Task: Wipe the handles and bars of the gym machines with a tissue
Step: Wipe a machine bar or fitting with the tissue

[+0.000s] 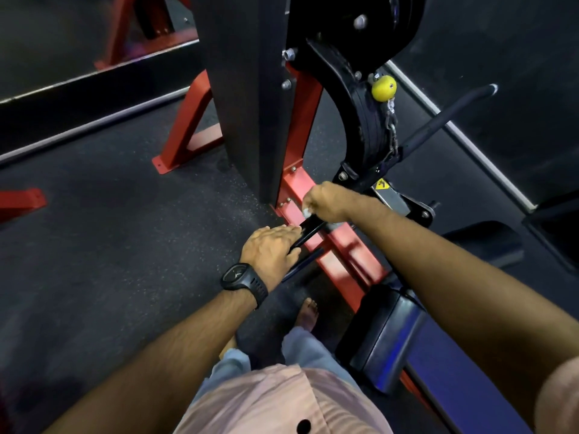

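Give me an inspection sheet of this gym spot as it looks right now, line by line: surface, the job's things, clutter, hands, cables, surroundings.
Surface: dark speckled rubber floor under a red machine frame.
Job's things: white tissue pressed to the black handle above that frame.
Clutter: nothing seen.
Hands: right hand grips the tissue; left hand, with a black watch on its wrist, holds the handle's near end.
Cables: metal chain hangs below a yellow ball.
Surroundings: long black bar to the right; black padded seat near the person; second red frame to the left.
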